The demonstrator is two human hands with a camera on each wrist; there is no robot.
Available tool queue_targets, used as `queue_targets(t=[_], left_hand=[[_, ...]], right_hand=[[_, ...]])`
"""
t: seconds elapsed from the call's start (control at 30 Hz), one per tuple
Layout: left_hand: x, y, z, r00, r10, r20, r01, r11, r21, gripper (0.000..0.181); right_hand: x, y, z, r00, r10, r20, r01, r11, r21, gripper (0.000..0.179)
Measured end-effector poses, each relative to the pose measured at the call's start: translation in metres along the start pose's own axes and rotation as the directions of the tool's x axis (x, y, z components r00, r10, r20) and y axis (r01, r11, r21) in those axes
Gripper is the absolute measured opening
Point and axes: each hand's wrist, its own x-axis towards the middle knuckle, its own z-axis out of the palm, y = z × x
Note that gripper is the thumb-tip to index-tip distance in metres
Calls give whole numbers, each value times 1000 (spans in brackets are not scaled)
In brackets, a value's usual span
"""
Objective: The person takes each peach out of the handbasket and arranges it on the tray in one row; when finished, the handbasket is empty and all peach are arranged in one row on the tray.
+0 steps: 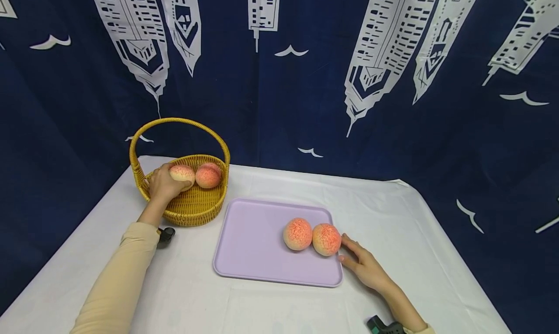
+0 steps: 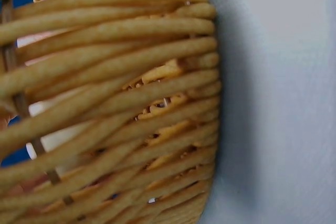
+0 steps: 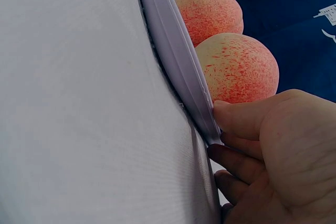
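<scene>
Left fingers (image 1: 164, 171) gripping round speckled peach (image 1: 182, 174) | woven wicker basket (image 1: 194, 219) | right fingers (image 1: 352, 245) loosely open beside flat lilac tray (image 1: 253, 242)

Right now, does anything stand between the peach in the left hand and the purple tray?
Yes: the basket wall stands between the held peach and the tray. Another peach sits to the right of the held peach, inside that wall. Beyond it, nothing visible blocks the way.

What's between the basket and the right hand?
In the head view, from the basket: a narrow strip of white cloth, then the lilac tray bearing two peaches, one close beside the right hand.
</scene>
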Motion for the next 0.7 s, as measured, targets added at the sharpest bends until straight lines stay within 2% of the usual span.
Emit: queue_targets(t=[0.1, 0.23, 0.47, 0.7], left_hand=[[0, -1, 0, 1000, 2, -1, -2, 1000, 8, 82], [0, -2, -1, 1000, -8, -22, 7, 1000, -24, 81], [-1, 0, -5, 995, -14, -97, 6, 997, -80, 78], [-14, 11, -13, 996, 28, -89, -38, 992, -117, 80]], right_hand=[[0, 0, 0, 1000, 0, 1, 0, 1000, 3, 57], [0, 0, 1, 1000, 6, 2, -6, 1000, 8, 57], [-1, -1, 2, 1000, 16, 5, -16, 1000, 23, 58], [-1, 1, 1, 1000, -7, -6, 7, 1000, 31, 58]])
